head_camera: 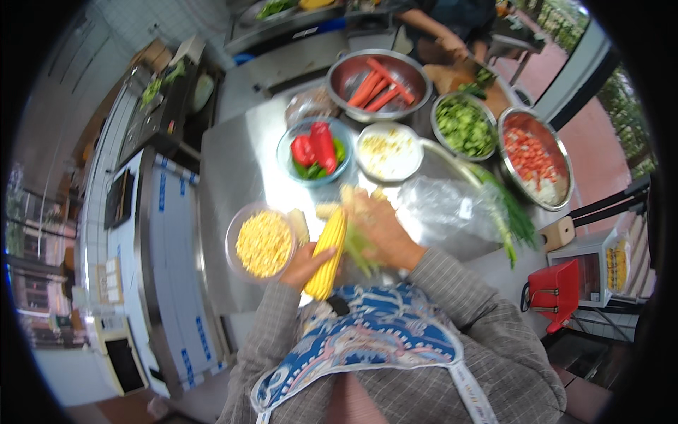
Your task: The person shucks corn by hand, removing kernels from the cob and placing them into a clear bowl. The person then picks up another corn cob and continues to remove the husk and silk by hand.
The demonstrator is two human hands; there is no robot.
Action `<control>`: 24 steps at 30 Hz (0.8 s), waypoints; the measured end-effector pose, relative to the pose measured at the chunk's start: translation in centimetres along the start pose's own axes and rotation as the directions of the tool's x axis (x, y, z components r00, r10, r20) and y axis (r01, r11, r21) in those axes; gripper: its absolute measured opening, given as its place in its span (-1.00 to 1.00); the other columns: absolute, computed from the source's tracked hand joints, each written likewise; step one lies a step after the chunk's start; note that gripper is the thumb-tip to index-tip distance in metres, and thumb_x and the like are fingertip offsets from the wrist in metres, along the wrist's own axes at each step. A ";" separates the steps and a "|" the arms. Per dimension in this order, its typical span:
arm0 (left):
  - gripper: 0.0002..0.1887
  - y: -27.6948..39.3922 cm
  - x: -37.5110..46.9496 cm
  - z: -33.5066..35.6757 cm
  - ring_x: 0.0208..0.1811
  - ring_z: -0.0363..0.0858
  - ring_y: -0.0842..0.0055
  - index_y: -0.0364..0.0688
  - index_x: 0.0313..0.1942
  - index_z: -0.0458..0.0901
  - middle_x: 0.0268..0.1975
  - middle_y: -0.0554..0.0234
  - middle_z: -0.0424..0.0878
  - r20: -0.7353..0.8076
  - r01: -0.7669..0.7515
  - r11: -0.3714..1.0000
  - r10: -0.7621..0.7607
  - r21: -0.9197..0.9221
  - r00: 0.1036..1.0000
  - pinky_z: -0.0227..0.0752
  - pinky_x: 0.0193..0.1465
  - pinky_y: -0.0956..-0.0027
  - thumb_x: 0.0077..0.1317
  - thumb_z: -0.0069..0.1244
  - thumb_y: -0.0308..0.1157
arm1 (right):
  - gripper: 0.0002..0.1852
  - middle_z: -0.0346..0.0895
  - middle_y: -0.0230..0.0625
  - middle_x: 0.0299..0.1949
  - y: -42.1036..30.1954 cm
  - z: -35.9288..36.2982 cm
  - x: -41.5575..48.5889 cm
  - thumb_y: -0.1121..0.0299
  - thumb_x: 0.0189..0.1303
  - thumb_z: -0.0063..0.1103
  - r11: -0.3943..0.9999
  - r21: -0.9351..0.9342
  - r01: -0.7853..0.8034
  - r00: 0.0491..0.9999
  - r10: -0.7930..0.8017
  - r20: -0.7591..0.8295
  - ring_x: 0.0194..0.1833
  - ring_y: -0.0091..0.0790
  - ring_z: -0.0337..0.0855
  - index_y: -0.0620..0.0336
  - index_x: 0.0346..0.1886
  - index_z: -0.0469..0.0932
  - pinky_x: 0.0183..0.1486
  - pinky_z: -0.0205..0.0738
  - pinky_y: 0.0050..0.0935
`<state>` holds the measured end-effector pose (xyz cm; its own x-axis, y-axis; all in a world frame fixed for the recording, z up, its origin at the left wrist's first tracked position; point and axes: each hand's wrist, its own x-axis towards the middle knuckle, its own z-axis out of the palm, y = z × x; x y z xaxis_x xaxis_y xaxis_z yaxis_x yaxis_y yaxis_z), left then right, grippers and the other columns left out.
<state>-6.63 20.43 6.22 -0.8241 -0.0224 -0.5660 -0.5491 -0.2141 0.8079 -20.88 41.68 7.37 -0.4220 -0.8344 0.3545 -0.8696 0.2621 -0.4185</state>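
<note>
My left hand grips a yellow ear of corn, held tilted with its tip pointing away from me. Close to that tip is my right hand, blurred, its fingertips hard to make out. Pale green corn husk shows beneath the right hand; whether the hand holds it I cannot tell. Beside my left hand stands a clear tub filled with loose corn kernels. Stripped corncobs lie on the steel table just beyond the ear.
Beyond are a bowl of red and green peppers, a white bowl, a steel bowl of carrots, and bowls of chopped greens and diced carrot. A plastic bag and scallions lie rightward. Another person's hand works across the table.
</note>
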 end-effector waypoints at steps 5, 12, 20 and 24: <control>-0.34 1.1 -1.1 -0.9 0.02 0.68 0.46 -0.32 0.20 0.57 0.00 0.10 0.73 0.123 -0.155 0.795 0.102 0.586 0.987 0.58 0.08 0.35 0.24 0.36 -0.07 | -0.10 0.51 0.08 0.09 -3.8 1.2 3.2 0.28 0.05 0.42 0.955 0.221 0.200 0.888 -0.271 0.370 0.16 0.10 0.55 0.37 0.47 0.22 0.13 0.43 -0.03; -0.16 0.6 -6.1 -1.7 -0.08 0.76 0.23 -0.31 0.12 0.59 -0.09 -0.08 0.75 0.044 -0.045 0.574 0.015 0.817 0.999 0.59 -0.01 0.18 0.10 0.33 0.25 | -0.51 0.66 0.01 -0.34 -4.5 3.3 3.0 0.31 -0.07 0.44 0.905 0.325 0.276 0.848 -0.388 0.360 -0.22 0.11 0.72 0.31 -0.08 0.48 -0.14 0.55 0.01; -0.12 -1.2 -6.1 -2.1 -0.12 0.77 0.08 -0.30 0.13 0.60 -0.14 -0.18 0.76 -0.057 -0.018 0.463 0.147 0.886 0.987 0.61 -0.05 0.11 0.00 0.37 0.24 | -0.52 0.64 0.09 -0.24 -6.6 8.0 3.8 0.26 0.04 0.38 0.896 0.350 0.272 0.846 -0.396 0.357 -0.20 0.11 0.72 0.32 -0.02 0.46 -0.15 0.58 -0.03; -0.07 -3.4 -6.5 -2.8 -0.01 0.75 0.07 -0.28 0.18 0.55 -0.03 -0.21 0.74 -0.020 -0.058 0.591 0.125 0.804 0.992 0.58 0.08 0.14 0.03 0.33 0.31 | -0.58 0.67 0.04 -0.28 -6.9 8.8 3.6 0.29 0.09 0.32 0.881 0.391 0.265 0.785 -0.433 0.443 -0.18 0.13 0.72 0.32 -0.03 0.48 -0.14 0.58 -0.02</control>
<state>0.98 18.53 6.67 -0.8832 -0.0689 -0.4639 -0.3890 0.6601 0.6426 -14.18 32.59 4.17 0.1585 -0.9833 0.0893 -0.7782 -0.1801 -0.6016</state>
